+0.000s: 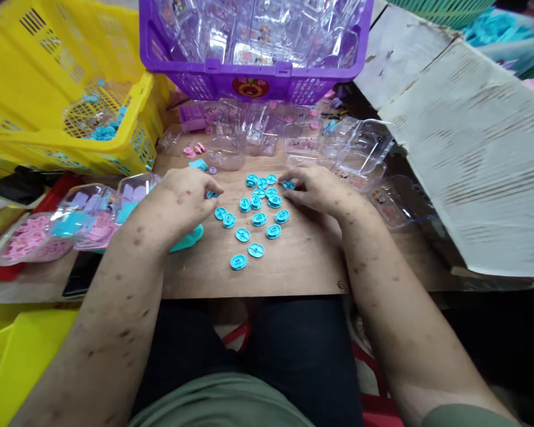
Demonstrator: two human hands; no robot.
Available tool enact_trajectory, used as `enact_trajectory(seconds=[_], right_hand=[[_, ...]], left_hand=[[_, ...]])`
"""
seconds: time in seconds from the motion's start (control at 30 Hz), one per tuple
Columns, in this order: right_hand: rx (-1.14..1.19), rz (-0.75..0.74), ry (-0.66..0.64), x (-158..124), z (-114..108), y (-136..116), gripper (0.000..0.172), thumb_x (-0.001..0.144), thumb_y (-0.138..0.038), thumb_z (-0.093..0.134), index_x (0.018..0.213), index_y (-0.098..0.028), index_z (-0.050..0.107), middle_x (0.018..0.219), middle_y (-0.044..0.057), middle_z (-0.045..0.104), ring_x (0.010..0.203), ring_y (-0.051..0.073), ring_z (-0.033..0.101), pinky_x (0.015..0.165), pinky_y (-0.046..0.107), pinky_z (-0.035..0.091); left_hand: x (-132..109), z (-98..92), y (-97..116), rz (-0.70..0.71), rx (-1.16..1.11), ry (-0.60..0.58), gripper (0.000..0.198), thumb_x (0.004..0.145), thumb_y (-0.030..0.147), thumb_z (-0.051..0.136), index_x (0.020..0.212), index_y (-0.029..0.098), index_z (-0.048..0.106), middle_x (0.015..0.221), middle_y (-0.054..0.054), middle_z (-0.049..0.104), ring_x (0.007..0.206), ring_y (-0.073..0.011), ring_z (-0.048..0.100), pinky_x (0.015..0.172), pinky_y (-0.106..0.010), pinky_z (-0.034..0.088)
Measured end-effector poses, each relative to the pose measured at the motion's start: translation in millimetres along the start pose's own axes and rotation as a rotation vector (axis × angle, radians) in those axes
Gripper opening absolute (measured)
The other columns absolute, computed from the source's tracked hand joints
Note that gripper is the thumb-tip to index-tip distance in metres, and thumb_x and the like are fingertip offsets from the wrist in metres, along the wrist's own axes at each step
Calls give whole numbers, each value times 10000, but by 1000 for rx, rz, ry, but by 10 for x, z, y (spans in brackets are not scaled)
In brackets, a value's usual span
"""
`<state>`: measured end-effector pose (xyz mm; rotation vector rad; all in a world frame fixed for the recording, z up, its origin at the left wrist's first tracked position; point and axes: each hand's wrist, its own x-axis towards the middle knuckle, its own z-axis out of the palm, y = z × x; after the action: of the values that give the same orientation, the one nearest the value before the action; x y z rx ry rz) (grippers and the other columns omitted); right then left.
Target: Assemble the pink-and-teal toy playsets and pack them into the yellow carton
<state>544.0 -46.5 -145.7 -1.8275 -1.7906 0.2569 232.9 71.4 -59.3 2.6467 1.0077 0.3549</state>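
Note:
Small round blue plastic wheels [258, 219] lie scattered on the wooden table before me, some showing a cross pattern and others two slots. My left hand [187, 194] is at the left of the group, its thumb and forefinger closed around a blue wheel [212, 194] that is partly hidden. On the right side, my right hand [315, 188] has its thumb and fingers around another blue wheel [289, 185] at the table surface. A teal plastic piece [189, 238] lies under my left wrist, partly covered by it.
A purple basket [196, 66] of clear plastic packs stands at the back, with open clear clamshells [260, 133] before it. The yellow basket [129, 127] at left holds blue parts. Tubs of pink pieces [31, 237] sit left; a white board [480, 148] slants at right.

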Motion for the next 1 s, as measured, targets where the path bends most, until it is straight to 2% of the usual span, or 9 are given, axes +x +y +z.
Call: enact_trajectory(seconds=[0.13, 0.23, 0.33, 0.4, 0.53, 0.6, 0.73, 0.87, 1.0], right_hand=[[8, 19, -8, 18, 52, 94, 223, 860, -177, 880, 1046, -296, 908, 837, 5, 801, 789, 249, 749, 822, 411, 636], [113, 34, 22, 19, 29, 66, 281, 843, -215, 925, 1113, -280, 883, 851, 12, 813, 770, 246, 757, 790, 414, 656], [236, 3, 61, 15, -18, -27, 241, 899, -272, 907, 1130, -269, 840, 980, 39, 843, 829, 248, 780, 788, 410, 671], [231, -14, 71, 12, -36, -82, 199, 900, -271, 911, 1078, -265, 823, 1021, 36, 840, 856, 247, 780, 801, 399, 660], [84, 37, -5, 0, -17, -75, 212, 824, -218, 958, 972, -252, 811, 910, 7, 802, 800, 230, 734, 759, 365, 594], [42, 38, -51, -4, 3, -36, 230, 806, -206, 953, 987, -260, 822, 895, 4, 799, 790, 233, 721, 739, 360, 575], [25, -84, -12, 23, 22, -45, 238, 935, -191, 799, 1156, -257, 856, 1079, 69, 829, 971, 300, 755, 914, 440, 613], [16, -180, 95, 74, 65, -221, 370, 1006, -98, 608, 1204, -272, 868, 1230, 103, 816, 1178, 349, 728, 1117, 544, 562], [15, -231, 32, 90, 183, -377, 496, 1000, -82, 530, 1309, -297, 853, 1468, 84, 766, 1369, 385, 639, 1197, 652, 477]], left_hand=[[75, 59, 26, -31, 234, -206, 289, 738, 158, 754, 961, 273, 896, 792, -54, 826, 800, -304, 802, 839, -408, 670], [88, 122, 31, -37, 288, -308, 304, 747, 139, 724, 967, 265, 891, 720, -44, 795, 719, -267, 775, 743, -343, 644], [73, 181, 17, -29, 289, -240, 293, 789, 144, 707, 1009, 261, 860, 874, -71, 846, 813, -279, 790, 772, -355, 644], [64, 208, 24, -33, 282, -173, 267, 806, 143, 707, 1013, 266, 822, 954, -76, 853, 865, -285, 788, 797, -367, 643], [67, 247, 81, -78, 269, -183, 134, 800, 150, 757, 875, 261, 758, 871, -62, 811, 855, -288, 773, 811, -377, 636], [77, 265, 102, -104, 264, -193, 156, 789, 138, 771, 896, 251, 774, 893, -69, 819, 856, -294, 779, 817, -386, 639], [110, 286, 85, -74, 251, -217, 310, 774, 120, 753, 1028, 265, 855, 952, -76, 858, 843, -295, 794, 826, -406, 657], [134, 278, -5, -91, 244, -257, 240, 749, 148, 765, 899, 293, 883, 850, -65, 841, 839, -325, 802, 859, -461, 670], [130, 286, -99, -44, 150, -212, 248, 730, 153, 787, 886, 317, 888, 697, -24, 771, 864, -324, 798, 936, -465, 668]])
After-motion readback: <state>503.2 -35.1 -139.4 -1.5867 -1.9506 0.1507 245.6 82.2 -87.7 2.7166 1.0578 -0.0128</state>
